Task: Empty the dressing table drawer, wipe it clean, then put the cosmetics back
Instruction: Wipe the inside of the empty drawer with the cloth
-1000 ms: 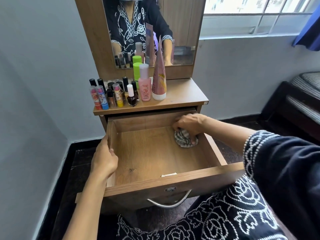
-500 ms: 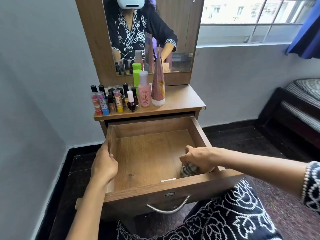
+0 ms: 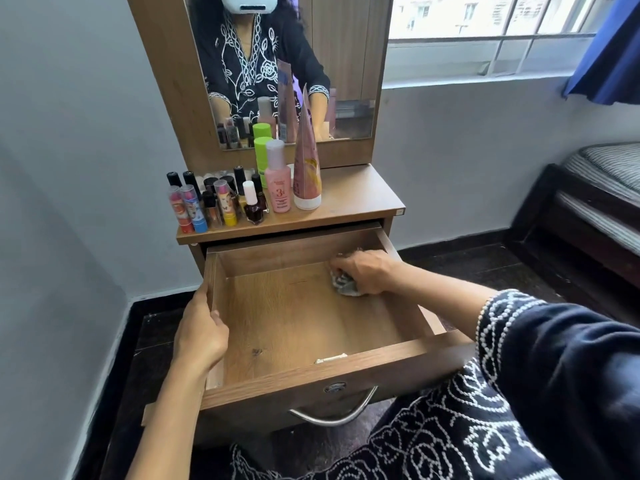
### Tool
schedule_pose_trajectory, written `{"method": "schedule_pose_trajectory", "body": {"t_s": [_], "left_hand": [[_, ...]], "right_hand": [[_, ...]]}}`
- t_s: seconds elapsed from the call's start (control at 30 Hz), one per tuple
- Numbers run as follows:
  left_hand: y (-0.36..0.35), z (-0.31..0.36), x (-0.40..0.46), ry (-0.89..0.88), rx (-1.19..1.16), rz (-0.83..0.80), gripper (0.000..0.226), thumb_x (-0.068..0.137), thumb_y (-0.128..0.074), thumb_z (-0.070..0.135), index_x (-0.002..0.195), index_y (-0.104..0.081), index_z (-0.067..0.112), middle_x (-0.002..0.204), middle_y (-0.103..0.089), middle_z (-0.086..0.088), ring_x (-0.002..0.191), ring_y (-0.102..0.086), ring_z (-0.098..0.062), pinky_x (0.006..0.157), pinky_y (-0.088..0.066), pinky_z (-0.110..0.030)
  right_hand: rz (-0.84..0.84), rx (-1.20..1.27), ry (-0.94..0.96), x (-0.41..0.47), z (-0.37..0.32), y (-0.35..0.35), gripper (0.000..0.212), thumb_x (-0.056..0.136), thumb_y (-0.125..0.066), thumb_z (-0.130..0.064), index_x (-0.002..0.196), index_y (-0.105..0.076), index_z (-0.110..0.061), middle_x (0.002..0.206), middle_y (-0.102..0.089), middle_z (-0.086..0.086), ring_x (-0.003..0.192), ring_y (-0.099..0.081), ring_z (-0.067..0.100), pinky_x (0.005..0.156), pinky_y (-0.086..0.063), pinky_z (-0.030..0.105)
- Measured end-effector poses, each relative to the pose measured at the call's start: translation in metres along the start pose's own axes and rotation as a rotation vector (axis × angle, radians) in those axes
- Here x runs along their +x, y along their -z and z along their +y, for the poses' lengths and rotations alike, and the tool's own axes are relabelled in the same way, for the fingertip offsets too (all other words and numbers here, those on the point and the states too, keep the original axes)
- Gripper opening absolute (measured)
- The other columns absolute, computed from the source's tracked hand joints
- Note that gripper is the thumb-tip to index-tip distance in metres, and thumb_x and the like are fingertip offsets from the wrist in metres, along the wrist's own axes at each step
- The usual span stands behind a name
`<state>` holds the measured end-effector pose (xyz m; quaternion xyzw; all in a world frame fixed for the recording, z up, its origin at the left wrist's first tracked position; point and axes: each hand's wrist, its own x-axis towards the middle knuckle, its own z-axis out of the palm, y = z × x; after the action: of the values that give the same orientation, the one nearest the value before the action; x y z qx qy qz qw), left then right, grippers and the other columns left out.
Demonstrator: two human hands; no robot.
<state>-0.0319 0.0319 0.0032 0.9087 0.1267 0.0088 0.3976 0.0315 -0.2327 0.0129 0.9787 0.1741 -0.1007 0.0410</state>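
Drawer (image 3: 346,363): pulled fully out, wooden floor bare except where your cloth sits.
Cloth (image 3: 344,285): crumpled, striped, at the back right of the drawer floor, near the right wall.
Right hand (image 3: 363,271): your fingers curl round the cloth and press it down.
Left hand (image 3: 201,336): you grip the drawer's left wall, thumb inside.
Cosmetics (image 3: 214,206): small bottles and tubes crowded upright on the left of the tabletop (image 3: 360,194), all out of the drawer.
Pink bottle (image 3: 278,183), tall tube (image 3: 306,168) (cap down), green bottle (image 3: 262,152): beside them, before the mirror (image 3: 343,64).
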Motion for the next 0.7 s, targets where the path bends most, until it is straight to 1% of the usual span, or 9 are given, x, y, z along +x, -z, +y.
{"method": "schedule_pose_trajectory", "body": {"t_s": [0.1, 0.2, 0.27, 0.33, 0.43, 0.53, 0.57, 0.63, 0.7], "left_hand": [[0.0, 0.0, 0.0, -0.002, -0.002, -0.002, 0.054, 0.097, -0.035, 0.006, 0.147, -0.019, 0.017, 0.15, -0.03, -0.012, 0.135, -0.033, -0.031, 0.108, -0.031, -0.041], [0.0, -0.001, 0.001, -0.001, -0.008, -0.001, 0.054, 0.097, -0.035, 0.006, 0.147, -0.019, 0.017, 0.149, -0.031, -0.012, 0.135, -0.034, -0.03, 0.108, -0.031, -0.041], [0.0, -0.002, 0.001, 0.001, -0.016, -0.004, 0.053, 0.097, -0.035, 0.007, 0.147, -0.019, 0.018, 0.149, -0.032, -0.012, 0.134, -0.035, -0.031, 0.108, -0.031, -0.043], [0.0, -0.003, 0.001, 0.004, -0.022, -0.007, 0.054, 0.097, -0.035, 0.007, 0.147, -0.019, 0.019, 0.149, -0.032, -0.012, 0.134, -0.035, -0.031, 0.108, -0.032, -0.043], [0.0, -0.003, 0.001, 0.004, -0.016, -0.008, 0.054, 0.097, -0.035, 0.007, 0.147, -0.019, 0.018, 0.149, -0.031, -0.012, 0.134, -0.034, -0.031, 0.108, -0.032, -0.043], [-0.001, -0.003, 0.002, 0.005, -0.007, 0.0, 0.054, 0.097, -0.035, 0.006, 0.147, -0.019, 0.017, 0.15, -0.03, -0.012, 0.135, -0.033, -0.031, 0.108, -0.031, -0.042], [-0.001, -0.003, 0.001, 0.004, -0.006, -0.001, 0.054, 0.097, -0.035, 0.006, 0.147, -0.019, 0.016, 0.15, -0.03, -0.011, 0.135, -0.033, -0.031, 0.108, -0.03, -0.042], [-0.001, -0.002, 0.001, 0.0, -0.008, -0.001, 0.054, 0.097, -0.035, 0.005, 0.147, -0.019, 0.016, 0.15, -0.029, -0.011, 0.136, -0.032, -0.031, 0.108, -0.03, -0.042], [-0.001, -0.001, 0.001, 0.005, -0.009, -0.001, 0.054, 0.097, -0.035, 0.005, 0.147, -0.019, 0.015, 0.15, -0.029, -0.011, 0.136, -0.032, -0.031, 0.108, -0.03, -0.042]], "right_hand": [[0.067, -0.228, -0.064, 0.003, 0.012, -0.006, 0.039, 0.086, -0.058, -0.046, 0.116, -0.048, -0.024, 0.105, -0.067, 0.004, 0.097, -0.064, 0.027, 0.098, -0.039, 0.04], [0.136, -0.37, -0.156, 0.014, 0.0, -0.02, 0.031, 0.091, -0.051, -0.034, 0.119, -0.049, -0.019, 0.112, -0.067, 0.002, 0.104, -0.062, 0.021, 0.097, -0.031, 0.032], [0.139, -0.288, -0.238, 0.02, -0.01, -0.028, 0.034, 0.093, -0.049, -0.037, 0.119, -0.052, -0.015, 0.117, -0.065, 0.003, 0.11, -0.06, 0.02, 0.095, -0.033, 0.029], [0.163, -0.139, -0.293, 0.02, -0.013, -0.027, 0.039, 0.09, -0.047, -0.041, 0.116, -0.055, -0.013, 0.115, -0.064, 0.007, 0.109, -0.06, 0.024, 0.094, -0.036, 0.033], [0.134, 0.044, -0.266, 0.013, -0.008, -0.019, 0.044, 0.084, -0.049, -0.041, 0.114, -0.056, -0.01, 0.117, -0.062, 0.011, 0.107, -0.059, 0.031, 0.089, -0.04, 0.034], [-0.006, 0.141, -0.199, 0.003, -0.009, -0.015, 0.065, 0.085, -0.047, -0.055, 0.125, -0.052, -0.005, 0.136, -0.039, 0.015, 0.116, -0.05, 0.04, 0.098, -0.039, 0.038], [-0.041, 0.145, -0.164, -0.001, -0.01, -0.016, 0.067, 0.084, -0.048, -0.058, 0.121, -0.054, -0.003, 0.137, -0.036, 0.016, 0.116, -0.05, 0.041, 0.098, -0.04, 0.039], [-0.06, 0.195, -0.091, -0.009, -0.011, -0.019, 0.056, 0.08, -0.054, -0.058, 0.097, -0.061, -0.005, 0.135, -0.038, 0.017, 0.111, -0.054, 0.04, 0.092, -0.044, 0.037], [-0.076, 0.236, -0.042, -0.017, -0.011, -0.023, 0.041, 0.076, -0.059, -0.053, 0.072, -0.053, -0.012, 0.134, -0.04, 0.018, 0.113, -0.055, 0.037, 0.087, -0.045, 0.032]]}}
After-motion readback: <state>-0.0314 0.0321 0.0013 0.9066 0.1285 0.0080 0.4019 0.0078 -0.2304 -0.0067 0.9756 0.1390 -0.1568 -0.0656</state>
